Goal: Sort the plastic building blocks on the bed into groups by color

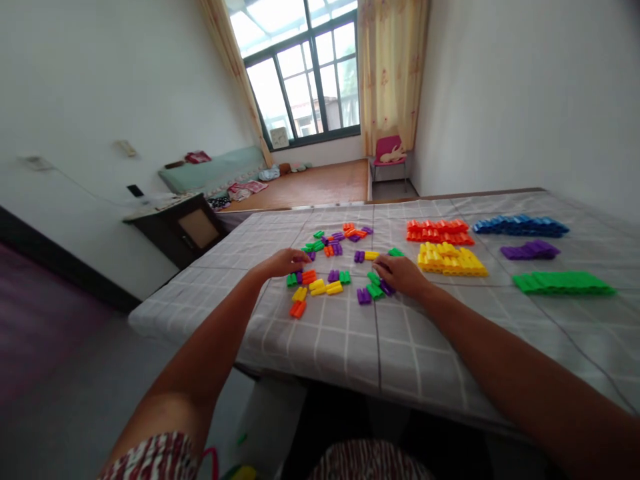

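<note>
Small tube-shaped plastic pieces in several colours lie scattered, mostly in pairs, on the cloth-covered table. My left hand (286, 263) is at the left of this group, fingers drawn together. Its fingertips meet a purple piece (312, 256); whether they grip it is unclear. A green and purple pair (295, 280) and an orange piece (309, 276) lie just below it. My right hand (403, 274) is at the group's right side, its fingers curled inward and partly hiding what is under them. Close by are a yellow piece (371, 255), a green piece (375, 291) and a purple piece (363, 296).
Sorted piles stand on the right: orange (439, 232), yellow (451, 260), blue (520, 227), purple (530, 251) and green (564, 283). A checked grey cloth (330, 340) covers the table. Beyond are a bed platform (320, 183), a dark cabinet (185, 230) and a pink chair (389, 148).
</note>
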Available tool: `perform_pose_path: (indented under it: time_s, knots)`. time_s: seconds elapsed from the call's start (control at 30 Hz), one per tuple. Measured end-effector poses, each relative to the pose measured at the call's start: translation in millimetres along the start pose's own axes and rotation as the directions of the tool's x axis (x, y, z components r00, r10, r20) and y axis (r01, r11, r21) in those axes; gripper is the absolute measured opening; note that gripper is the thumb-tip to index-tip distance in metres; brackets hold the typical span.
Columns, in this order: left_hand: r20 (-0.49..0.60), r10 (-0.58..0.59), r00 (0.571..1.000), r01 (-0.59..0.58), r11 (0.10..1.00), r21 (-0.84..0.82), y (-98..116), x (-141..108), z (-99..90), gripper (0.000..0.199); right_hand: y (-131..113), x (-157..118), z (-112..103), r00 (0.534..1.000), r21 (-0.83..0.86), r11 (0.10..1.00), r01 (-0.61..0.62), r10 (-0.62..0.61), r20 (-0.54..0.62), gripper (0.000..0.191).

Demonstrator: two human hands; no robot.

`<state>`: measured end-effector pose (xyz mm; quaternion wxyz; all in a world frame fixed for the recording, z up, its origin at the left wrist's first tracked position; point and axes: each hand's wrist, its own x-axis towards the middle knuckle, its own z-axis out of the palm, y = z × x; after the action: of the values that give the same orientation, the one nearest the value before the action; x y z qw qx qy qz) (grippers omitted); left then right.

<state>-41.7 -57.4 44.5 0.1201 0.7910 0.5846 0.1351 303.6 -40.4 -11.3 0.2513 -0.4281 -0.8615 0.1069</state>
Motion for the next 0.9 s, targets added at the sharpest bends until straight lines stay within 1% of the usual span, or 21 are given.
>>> perform_pose_path:
  time_s: [0.07, 0.13, 0.2, 0.3, 0.33, 0.4, 0.47, 0.5, 0.53, 0.6, 0.67, 0.7, 0.73, 0.8, 0.83, 0.9]
  knots:
    - [0.045, 0.005, 0.999, -0.005, 1.0, -0.014, -4, -17, 5.9, 0.033, -1, -1, 3, 1.0, 0.01, 1.0, 0.019, -0.019, 0.005, 0.027]
    - [0.1, 0.04, 0.994, -0.041, 0.999, 0.011, -5, -23, 10.6, 0.038, 2, -1, 6, 1.0, 0.015, 1.0, 0.016, -0.016, -0.002, 0.027]
    - [0.131, 0.07, 0.989, -0.08, 0.994, 0.071, -3, -22, 14.3, 0.044, 5, -2, 9, 1.0, 0.013, 1.0, -0.008, 0.008, -0.014, 0.027]
    - [0.129, 0.075, 0.989, -0.095, 0.983, 0.158, 1, -15, 19.2, 0.046, 8, -3, 11, 0.999, 0.032, 0.999, -0.026, 0.027, -0.036, 0.026]
    - [0.113, 0.079, 0.99, -0.098, 0.981, 0.17, 4, -12, 20.9, 0.046, 7, -3, 11, 0.998, 0.054, 0.998, -0.023, 0.026, -0.054, 0.024]
    - [0.04, 0.115, 0.993, -0.12, 0.981, 0.15, 13, -6, 24.1, 0.044, 3, 0, 10, 0.992, 0.12, 0.993, -0.014, 0.028, -0.124, 0.022]
    - [-0.051, 0.177, 0.983, -0.174, 0.983, 0.06, 27, 0, 27.5, 0.043, -7, 7, 6, 0.982, 0.212, 0.977, -0.016, 0.055, -0.183, 0.022]
    - [-0.087, 0.215, 0.973, -0.216, 0.976, -0.004, 36, 4, 29.5, 0.043, -12, 11, 4, 0.98, 0.273, 0.962, -0.023, 0.075, -0.182, 0.023]
    - [-0.111, 0.255, 0.961, -0.264, 0.962, -0.073, 45, 7, 31.7, 0.044, -17, 16, 3, 0.983, 0.342, 0.939, -0.033, 0.092, -0.158, 0.023]
    - [-0.135, 0.333, 0.933, -0.354, 0.916, -0.189, 65, 15, 36.8, 0.047, -27, 23, 2, 0.993, 0.489, 0.871, -0.051, 0.098, -0.07, 0.026]
    - [-0.143, 0.397, 0.907, -0.422, 0.87, -0.255, 81, 21, 42.4, 0.051, -32, 27, 3, 0.997, 0.596, 0.801, -0.059, 0.078, -0.007, 0.03]
    - [-0.148, 0.418, 0.896, -0.443, 0.853, -0.276, 86, 24, 44.7, 0.052, -32, 28, 4, 0.998, 0.621, 0.781, -0.061, 0.07, 0.01, 0.031]
    - [-0.158, 0.428, 0.89, -0.456, 0.841, -0.292, 89, 27, 46.3, 0.053, -30, 28, 4, 0.997, 0.627, 0.776, -0.065, 0.069, 0.018, 0.032]
    - [-0.183, 0.425, 0.886, -0.463, 0.829, -0.315, 87, 33, 45.9, 0.054, -19, 30, -1, 0.995, 0.592, 0.802, -0.085, 0.102, 0.004, 0.03]
    - [-0.198, 0.413, 0.889, -0.457, 0.829, -0.321, 82, 36, 43.5, 0.052, -10, 32, -7, 0.991, 0.562, 0.821, -0.101, 0.136, -0.02, 0.028]
    - [-0.226, 0.362, 0.905, -0.419, 0.851, -0.315, 64, 42, 35.1, 0.045, 15, 35, -27, 0.968, 0.502, 0.851, -0.153, 0.233, -0.099, 0.024]
